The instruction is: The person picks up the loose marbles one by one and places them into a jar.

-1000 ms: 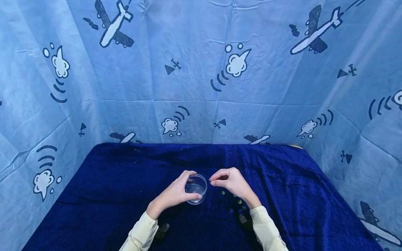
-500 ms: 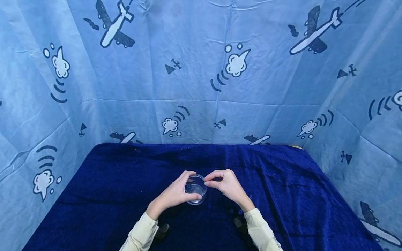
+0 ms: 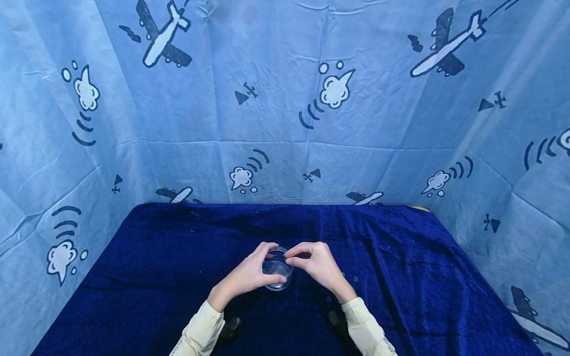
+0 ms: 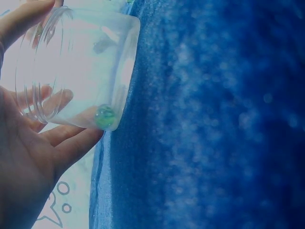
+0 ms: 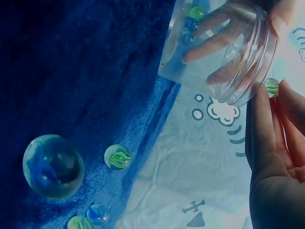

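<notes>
My left hand [image 3: 249,272] grips a clear plastic jar [image 3: 277,269], thumb and fingers around its sides, over the blue cloth. Several marbles [image 5: 192,24], green and blue, lie at the bottom of the jar in the right wrist view. One green marble [image 4: 105,117] shows through the wall in the left wrist view. At the jar's rim, my right hand [image 3: 317,264] pinches a clear marble with green and yellow stripes [image 5: 271,87] between thumb and fingertips. In the head view the fingertips hide that marble.
Several loose marbles lie on the cloth below my right hand, among them a blue one [image 5: 53,167] and a green-swirled one [image 5: 117,157]. Dark blue velvet cloth [image 3: 187,267] covers the table. A light blue printed curtain [image 3: 276,99] hangs behind and at both sides.
My right hand has moved left, from beside the jar to its rim, with the marble pinched in its fingers. The left hand and the jar have stayed in place.
</notes>
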Tool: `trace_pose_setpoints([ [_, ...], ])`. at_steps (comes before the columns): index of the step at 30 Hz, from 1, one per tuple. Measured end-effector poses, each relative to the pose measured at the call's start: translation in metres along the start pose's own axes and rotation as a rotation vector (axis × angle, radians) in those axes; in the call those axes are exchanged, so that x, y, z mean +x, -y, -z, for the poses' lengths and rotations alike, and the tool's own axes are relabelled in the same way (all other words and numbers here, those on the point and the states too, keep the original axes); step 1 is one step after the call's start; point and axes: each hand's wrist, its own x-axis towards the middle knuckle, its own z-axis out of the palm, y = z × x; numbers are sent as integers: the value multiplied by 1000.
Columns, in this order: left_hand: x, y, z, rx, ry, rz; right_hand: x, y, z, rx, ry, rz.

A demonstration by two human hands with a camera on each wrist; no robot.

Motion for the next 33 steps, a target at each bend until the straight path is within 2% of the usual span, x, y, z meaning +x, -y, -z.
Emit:
trace_pose_setpoints([
  [20,-4,2,0,-18,9,-10,-4,-1,-6,-42,-7,36],
  [33,-5,3,0,-3,10,0,-5,4,-2,-38,-31,-24],
])
